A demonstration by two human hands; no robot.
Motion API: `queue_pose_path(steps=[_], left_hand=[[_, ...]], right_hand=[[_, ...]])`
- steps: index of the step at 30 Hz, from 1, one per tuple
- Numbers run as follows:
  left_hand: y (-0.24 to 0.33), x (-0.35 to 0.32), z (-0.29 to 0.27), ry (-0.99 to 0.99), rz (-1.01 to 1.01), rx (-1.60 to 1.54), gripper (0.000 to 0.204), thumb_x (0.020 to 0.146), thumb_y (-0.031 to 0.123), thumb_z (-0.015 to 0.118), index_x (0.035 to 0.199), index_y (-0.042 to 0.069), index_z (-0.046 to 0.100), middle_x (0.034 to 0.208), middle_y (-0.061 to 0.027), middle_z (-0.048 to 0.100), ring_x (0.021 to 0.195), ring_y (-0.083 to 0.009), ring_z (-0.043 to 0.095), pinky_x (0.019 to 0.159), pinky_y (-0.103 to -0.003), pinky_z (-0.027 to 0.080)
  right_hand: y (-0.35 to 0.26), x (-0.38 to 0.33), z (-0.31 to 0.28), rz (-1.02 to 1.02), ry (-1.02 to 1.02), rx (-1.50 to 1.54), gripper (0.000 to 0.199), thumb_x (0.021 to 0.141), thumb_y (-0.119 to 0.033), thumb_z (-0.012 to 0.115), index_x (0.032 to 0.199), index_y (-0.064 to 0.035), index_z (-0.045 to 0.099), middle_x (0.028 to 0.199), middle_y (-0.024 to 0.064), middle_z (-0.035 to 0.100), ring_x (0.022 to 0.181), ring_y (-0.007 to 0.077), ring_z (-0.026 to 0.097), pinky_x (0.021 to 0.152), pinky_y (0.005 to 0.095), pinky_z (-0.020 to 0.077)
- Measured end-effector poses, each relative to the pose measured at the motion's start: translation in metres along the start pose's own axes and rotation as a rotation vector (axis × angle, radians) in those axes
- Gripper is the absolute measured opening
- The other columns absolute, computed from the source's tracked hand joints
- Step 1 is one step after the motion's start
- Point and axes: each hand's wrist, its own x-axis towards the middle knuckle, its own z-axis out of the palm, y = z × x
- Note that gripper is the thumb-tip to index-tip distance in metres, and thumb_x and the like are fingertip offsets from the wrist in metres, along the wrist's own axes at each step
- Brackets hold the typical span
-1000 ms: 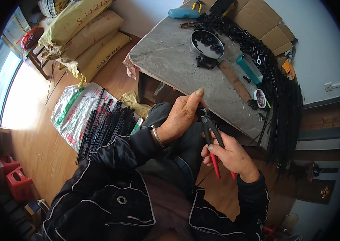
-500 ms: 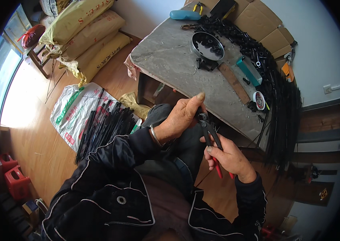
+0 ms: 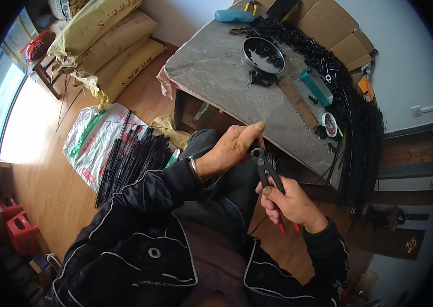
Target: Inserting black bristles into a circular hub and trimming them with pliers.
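Note:
My right hand is closed around a pair of pincers with black arms and red handle ends. The pincers' rounded jaws point up and away, at the fingers of my left hand. That hand, with a metal bangle at its wrist, is curled with the thumb raised. A small black piece shows by its fingertips, against the jaws. Most of this piece is hidden, so its kind cannot be made out. Both hands are above my lap, beside the near edge of the grey table.
On the table are a round metal bowl of black parts, a flat wooden strip, a teal box and heaped black parts. Long black rods hang over its right side. More black rods lie on a sack at left, near stacked sacks.
The pincers and my right hand have shifted slightly toward me, and the jaws show a little more clearly. My left hand stays almost in place.

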Motion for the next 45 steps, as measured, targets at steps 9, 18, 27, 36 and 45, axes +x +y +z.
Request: queue_pose_path(steps=[9, 18, 27, 36, 45], left_hand=[[-0.01, -0.008, 0.004, -0.026, 0.034, 0.056, 0.059, 0.098, 0.051, 0.043, 0.073, 0.002, 0.065, 0.053, 0.0031, 0.044, 0.049, -0.0062, 0.039, 0.046, -0.024, 0.031], [-0.014, 0.0, 0.006, 0.057, 0.072, -0.042, 0.059, 0.098, 0.051, 0.043, 0.071, 0.004, 0.065, 0.057, 0.0027, 0.05, 0.051, -0.006, 0.041, 0.047, -0.023, 0.032], [-0.01, 0.002, 0.006, -0.026, -0.004, -0.004, 0.057, 0.098, 0.051, 0.042, 0.073, 0.005, 0.063, 0.062, 0.0017, 0.055, 0.055, -0.0057, 0.045, 0.051, -0.021, 0.035], [-0.009, 0.001, 0.006, -0.015, 0.027, 0.02, 0.058, 0.098, 0.052, 0.041, 0.073, 0.004, 0.064, 0.062, 0.0016, 0.055, 0.057, -0.0061, 0.046, 0.053, -0.022, 0.037], [-0.009, 0.001, 0.006, -0.025, -0.032, 0.01, 0.058, 0.099, 0.052, 0.04, 0.074, 0.004, 0.063, 0.064, 0.0019, 0.054, 0.057, -0.0058, 0.047, 0.053, -0.021, 0.038]], right_hand=[[0.001, -0.014, -0.001, 0.117, -0.182, 0.133, 0.023, 0.1, -0.025, 0.048, 0.102, -0.0016, 0.048, 0.068, 0.0018, 0.046, 0.054, 0.0101, 0.046, 0.049, 0.027, 0.0447], [0.036, 0.013, 0.025, -0.144, -0.09, 0.286, 0.026, 0.1, -0.022, 0.048, 0.112, 0.0019, 0.047, 0.074, 0.0049, 0.05, 0.06, 0.0134, 0.053, 0.057, 0.0315, 0.0519], [0.035, 0.009, 0.022, -0.146, -0.071, 0.264, 0.031, 0.1, -0.025, 0.049, 0.114, 0.002, 0.047, 0.075, 0.0051, 0.051, 0.061, 0.0142, 0.056, 0.058, 0.0323, 0.0538], [0.041, 0.013, 0.019, -0.162, -0.108, 0.267, 0.037, 0.1, -0.028, 0.049, 0.118, 0.003, 0.046, 0.078, 0.0069, 0.054, 0.063, 0.0144, 0.059, 0.061, 0.0318, 0.0552], [0.029, 0.004, 0.02, -0.118, -0.099, 0.306, 0.041, 0.098, -0.029, 0.051, 0.121, 0.004, 0.044, 0.084, 0.0099, 0.057, 0.066, 0.0187, 0.062, 0.065, 0.0362, 0.0574]])
